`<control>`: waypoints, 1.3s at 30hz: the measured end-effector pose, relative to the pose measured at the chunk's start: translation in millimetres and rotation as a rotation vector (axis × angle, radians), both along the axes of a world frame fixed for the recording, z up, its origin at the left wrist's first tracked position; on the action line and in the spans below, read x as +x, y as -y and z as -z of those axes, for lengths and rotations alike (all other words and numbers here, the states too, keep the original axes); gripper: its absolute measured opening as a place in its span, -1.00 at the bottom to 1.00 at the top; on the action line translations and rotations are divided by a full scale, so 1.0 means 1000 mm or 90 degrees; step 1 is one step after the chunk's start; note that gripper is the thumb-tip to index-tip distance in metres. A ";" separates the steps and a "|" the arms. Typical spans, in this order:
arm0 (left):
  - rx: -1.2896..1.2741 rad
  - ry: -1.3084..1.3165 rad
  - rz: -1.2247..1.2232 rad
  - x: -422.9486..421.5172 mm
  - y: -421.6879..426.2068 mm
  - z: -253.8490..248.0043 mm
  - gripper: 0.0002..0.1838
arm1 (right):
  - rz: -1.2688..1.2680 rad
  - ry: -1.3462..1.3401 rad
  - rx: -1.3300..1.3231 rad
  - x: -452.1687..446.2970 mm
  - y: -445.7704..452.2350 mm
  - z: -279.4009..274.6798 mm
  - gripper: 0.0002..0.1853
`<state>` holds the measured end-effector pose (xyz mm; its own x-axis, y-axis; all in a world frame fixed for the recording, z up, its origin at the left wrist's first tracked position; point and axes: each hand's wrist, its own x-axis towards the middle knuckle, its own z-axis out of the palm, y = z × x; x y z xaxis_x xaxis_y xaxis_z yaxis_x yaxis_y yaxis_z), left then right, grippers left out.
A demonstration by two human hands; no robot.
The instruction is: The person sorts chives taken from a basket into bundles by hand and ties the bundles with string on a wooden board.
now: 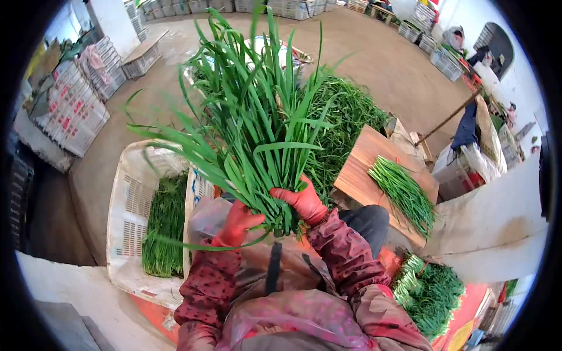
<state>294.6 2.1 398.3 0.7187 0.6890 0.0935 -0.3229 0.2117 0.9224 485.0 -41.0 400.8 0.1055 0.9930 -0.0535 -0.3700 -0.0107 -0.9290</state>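
Bunch of long green leaves (252,128) in hand, rising toward twelve o'clock from mid-view, tips fanned out, stem ends low. Step looks to be gathering and evening the stems. Right hand (304,202), red-gloved, closed round the stems from their two-o'clock side, thumb laid across the front. Left hand (236,225), also gloved, curled at their nine-o'clock side; fingers partly hidden, cannot tell whether it grips. Next move would seem to call for a snug right-hand hold and the stem ends brought level, without creasing leaves. Count: two hands, one held bunch. At eight to nine o'clock, one near white crate (119,216) with one layer of greens (165,231) inside. At three, one wooden board (364,161) bearing one bunch of thin green stalks (404,196). Between one and two, one loose leafy heap (345,111). At four, pale-stemmed bundles (430,298), packed too close to count.
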 end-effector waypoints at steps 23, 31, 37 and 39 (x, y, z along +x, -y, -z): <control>0.314 -0.511 0.075 0.053 -0.003 0.181 -0.60 | -0.121 -0.088 -0.133 0.022 0.036 0.182 -0.46; 0.406 -0.557 0.128 0.069 -0.019 0.204 -0.58 | -0.120 0.458 -0.046 0.010 0.000 0.118 -0.32; 0.544 -0.525 0.124 0.050 -0.034 0.250 -0.56 | 0.114 0.509 -0.061 -0.014 -0.016 0.177 -0.59; 0.359 -0.654 0.159 0.061 -0.022 0.148 -0.42 | 0.092 0.539 -0.077 0.002 -0.025 0.180 -0.60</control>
